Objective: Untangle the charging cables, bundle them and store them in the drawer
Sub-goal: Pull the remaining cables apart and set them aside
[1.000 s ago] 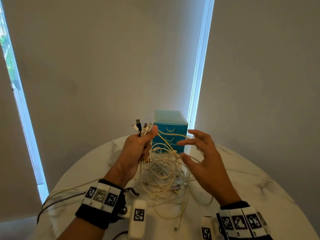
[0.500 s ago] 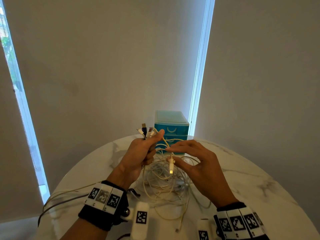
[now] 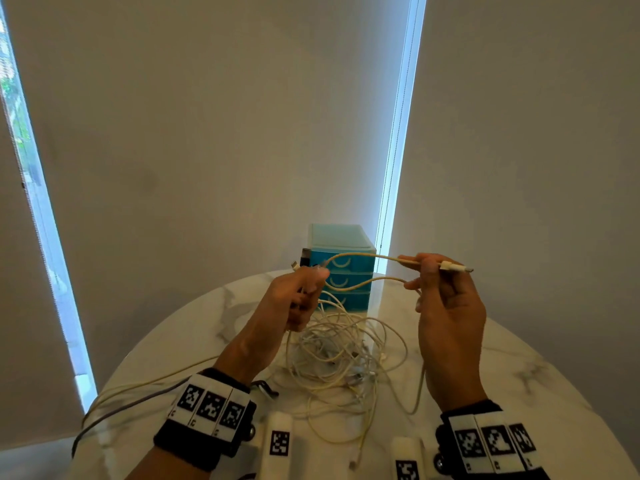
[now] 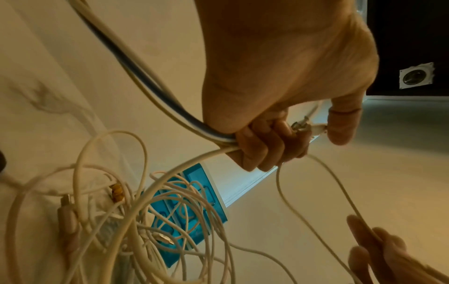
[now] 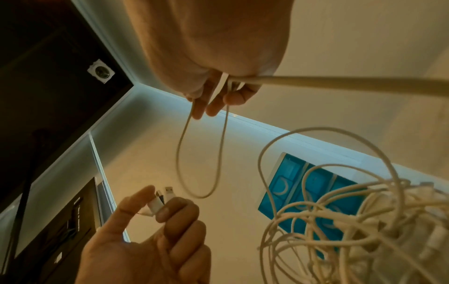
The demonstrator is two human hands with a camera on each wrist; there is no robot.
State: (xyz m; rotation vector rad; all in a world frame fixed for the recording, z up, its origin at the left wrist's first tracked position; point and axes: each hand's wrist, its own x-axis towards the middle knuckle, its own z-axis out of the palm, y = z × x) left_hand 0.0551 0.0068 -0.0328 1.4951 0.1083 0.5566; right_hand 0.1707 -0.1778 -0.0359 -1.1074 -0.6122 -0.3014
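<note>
The right hand (image 3: 446,306) now holds one cable end (image 3: 453,267) out to the right, pinched between thumb and fingers; half a second ago it was just taking this end in front of the tangle, close to the left hand. The pulled cable (image 3: 360,258) runs in a loop from the right hand across to the left hand (image 3: 298,299), passing in front of the blue drawers (image 3: 341,271), and a second strand comes back lower, near the right fingers. The left hand is clenched around a group of plugs (image 5: 162,198) and several cables; the plugs stand out above its thumb, as they did a second ago. The tangle (image 3: 343,358) lies on the table (image 3: 519,393) between the two wrists, still knotted, and some strands hang over the table edge on the left. I judge that the change means one more end is found and lifted free, so it can join the plugs in the left hand. The untangling is only partly done: most of the cable length remains in the heap, nothing is bundled yet, and all three drawers look closed. The next pull should be slow, because the lower strand goes down into the heap and may tighten a knot there.
</note>
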